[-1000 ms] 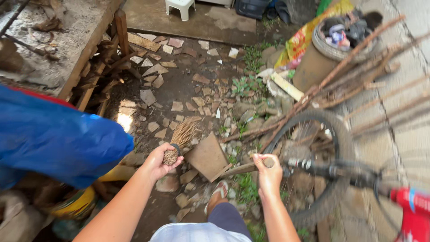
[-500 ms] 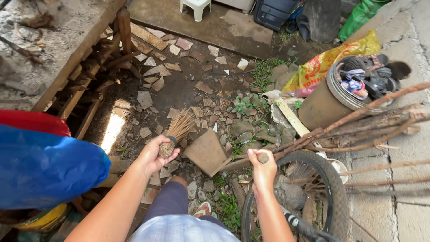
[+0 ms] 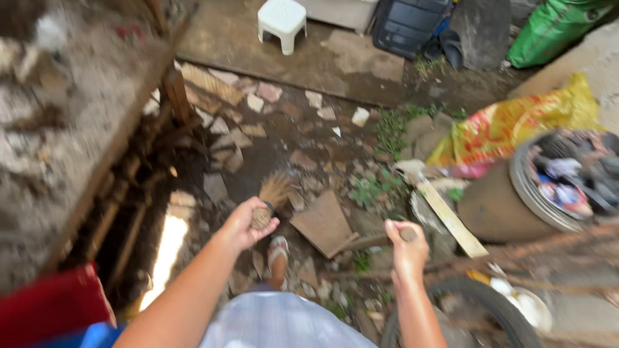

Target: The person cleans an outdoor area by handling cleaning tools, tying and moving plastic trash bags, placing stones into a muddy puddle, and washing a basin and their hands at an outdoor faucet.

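I see a muddy yard with broken tile pieces (image 3: 216, 187) scattered over the ground (image 3: 271, 129). At the right stands a brown barrel (image 3: 496, 209) full of rags, with a yellow sack (image 3: 516, 122) behind it, and far away a white stool (image 3: 282, 19). Near the middle, the flat brown dustpan (image 3: 322, 222) rests on the ground; my right hand (image 3: 405, 248) is closed around the end of its wooden handle. My left hand (image 3: 244, 222) is closed around the bound top of a short stick broom (image 3: 271, 196), its bristles pointing to the far side, just left of the pan. I judge the sweeping is not finished: many pieces lie around, and the pan looks empty.
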